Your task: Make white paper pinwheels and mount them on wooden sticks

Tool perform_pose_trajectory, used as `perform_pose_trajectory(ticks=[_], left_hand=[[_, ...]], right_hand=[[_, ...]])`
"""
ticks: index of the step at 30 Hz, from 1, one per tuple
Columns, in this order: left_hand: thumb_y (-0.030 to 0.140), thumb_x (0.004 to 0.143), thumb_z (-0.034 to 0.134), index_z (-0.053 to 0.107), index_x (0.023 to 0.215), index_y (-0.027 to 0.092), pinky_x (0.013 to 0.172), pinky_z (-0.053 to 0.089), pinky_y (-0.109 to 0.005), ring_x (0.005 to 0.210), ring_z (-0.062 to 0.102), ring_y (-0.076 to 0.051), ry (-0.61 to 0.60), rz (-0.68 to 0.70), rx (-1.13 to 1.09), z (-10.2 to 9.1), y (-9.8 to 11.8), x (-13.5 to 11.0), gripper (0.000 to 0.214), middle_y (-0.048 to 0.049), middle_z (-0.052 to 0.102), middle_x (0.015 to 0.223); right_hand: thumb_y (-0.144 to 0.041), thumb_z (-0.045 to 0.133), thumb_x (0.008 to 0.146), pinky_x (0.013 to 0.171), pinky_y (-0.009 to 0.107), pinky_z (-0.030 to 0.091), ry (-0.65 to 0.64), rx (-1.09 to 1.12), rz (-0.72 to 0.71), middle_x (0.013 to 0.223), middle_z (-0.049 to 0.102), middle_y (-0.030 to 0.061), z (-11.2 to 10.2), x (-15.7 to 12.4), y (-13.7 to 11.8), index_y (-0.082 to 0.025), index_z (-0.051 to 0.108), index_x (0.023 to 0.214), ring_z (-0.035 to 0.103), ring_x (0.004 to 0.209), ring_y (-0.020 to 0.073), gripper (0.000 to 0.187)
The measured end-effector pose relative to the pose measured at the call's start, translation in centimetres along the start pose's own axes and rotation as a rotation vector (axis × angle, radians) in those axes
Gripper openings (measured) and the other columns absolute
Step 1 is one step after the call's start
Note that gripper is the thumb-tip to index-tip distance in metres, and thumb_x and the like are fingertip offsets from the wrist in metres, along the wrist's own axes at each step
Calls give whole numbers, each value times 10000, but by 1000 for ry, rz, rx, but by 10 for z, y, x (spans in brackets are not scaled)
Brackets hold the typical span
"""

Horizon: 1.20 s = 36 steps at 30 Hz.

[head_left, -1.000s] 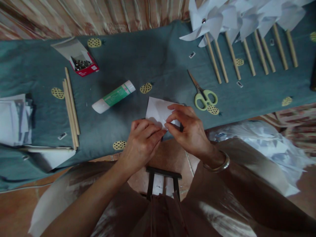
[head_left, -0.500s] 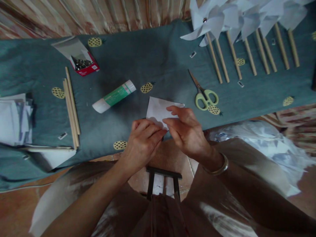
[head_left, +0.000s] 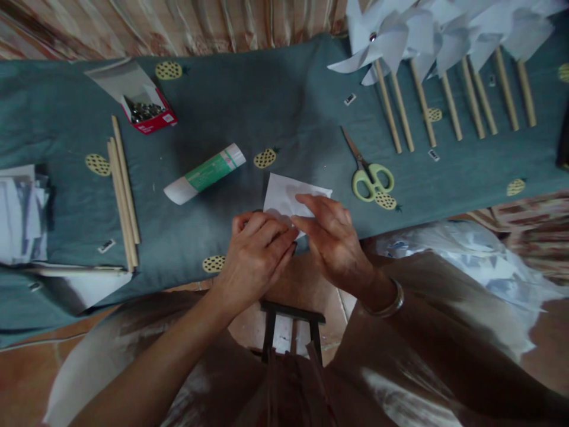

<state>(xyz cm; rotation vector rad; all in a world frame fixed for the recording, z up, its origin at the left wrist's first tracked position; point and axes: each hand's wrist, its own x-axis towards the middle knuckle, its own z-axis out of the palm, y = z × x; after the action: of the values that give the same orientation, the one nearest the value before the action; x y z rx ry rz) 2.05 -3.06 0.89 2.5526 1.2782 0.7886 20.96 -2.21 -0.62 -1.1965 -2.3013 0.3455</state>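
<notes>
A small white sheet of paper (head_left: 284, 193) lies at the near edge of the cloth-covered table. My left hand (head_left: 260, 249) has its fingers curled closed on the paper's near edge; its fingertips are partly hidden. Over the right part of the sheet is my right hand (head_left: 335, 237), thumb and forefinger stretched out with a gap between them. Whether the right fingertips press on the paper, I cannot tell. Beyond the paper to the left lies a glue stick (head_left: 205, 174) with a green label. Scissors (head_left: 367, 172) with light green handles lie to the right.
Several white paper pinwheels (head_left: 377, 38) on wooden sticks lie at the far right. At left are loose wooden sticks (head_left: 122, 196), an opened red box (head_left: 155, 121) of metal pins and a paper stack (head_left: 20, 213). A plastic bag (head_left: 480, 267) sits below the table's right edge.
Both hands have shifted very slightly left, while the paper stays almost where it was. The camera view has moved a little.
</notes>
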Motion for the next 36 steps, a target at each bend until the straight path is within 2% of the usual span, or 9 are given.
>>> perform_pose_trajectory(ticks=[4,9,13,18,22,28,33,36], left_hand=[[209,948,602,692,1062,169,827,407,-406,947,603,-229,-4,7,27,1,0,-2,150,-49,731,958],[189,950,585,695,1063,179,848,410,-419,954,607,-229,10,27,47,1,1,-1,158,-51,731,974],[197,963,564,691,1048,215,883,421,-435,970,611,-228,37,21,110,0,-9,2,154,-38,738,1000],[202,966,533,684,1048,283,978,418,-479,1046,604,-240,56,-1,153,-3,-25,5,190,-16,724,1086],[189,954,522,666,1088,258,1004,418,-538,1089,581,-273,65,15,110,-5,-19,6,208,-54,705,1145],[269,937,617,665,1095,208,936,439,-471,1043,592,-254,23,71,99,-1,2,9,176,-62,712,1078],[221,962,583,674,998,201,846,422,-412,906,621,-221,-2,82,171,2,2,11,100,-27,736,945],[176,965,563,679,973,174,779,417,-378,824,622,-200,5,114,174,1,1,11,117,-29,731,892]], right_hand=[[-153,447,952,1039,517,456,-25,22,17,1430,561,113,-7,0,2,-234,659,1133,503,1317,289,291],[-143,427,943,1124,548,422,10,116,104,1452,552,97,-20,5,15,-249,619,1281,496,1364,281,403],[-193,425,966,1151,515,431,12,72,172,1442,568,103,-24,8,24,-226,597,1333,517,1363,268,407],[-225,432,982,1137,513,455,2,65,161,1412,597,152,-27,5,21,-159,642,1267,560,1328,274,361],[-214,454,971,1130,500,469,28,82,154,1384,616,162,-27,3,18,-143,664,1213,579,1310,270,327],[-201,473,961,1083,485,511,40,103,144,1316,657,133,-24,2,15,-187,671,1155,627,1237,252,278],[-174,484,942,1048,505,524,32,120,138,1272,681,144,-25,1,11,-172,685,1118,657,1177,273,267],[-168,557,890,1048,510,519,-7,153,129,1292,672,148,-29,1,12,-178,683,1127,646,1198,280,269]])
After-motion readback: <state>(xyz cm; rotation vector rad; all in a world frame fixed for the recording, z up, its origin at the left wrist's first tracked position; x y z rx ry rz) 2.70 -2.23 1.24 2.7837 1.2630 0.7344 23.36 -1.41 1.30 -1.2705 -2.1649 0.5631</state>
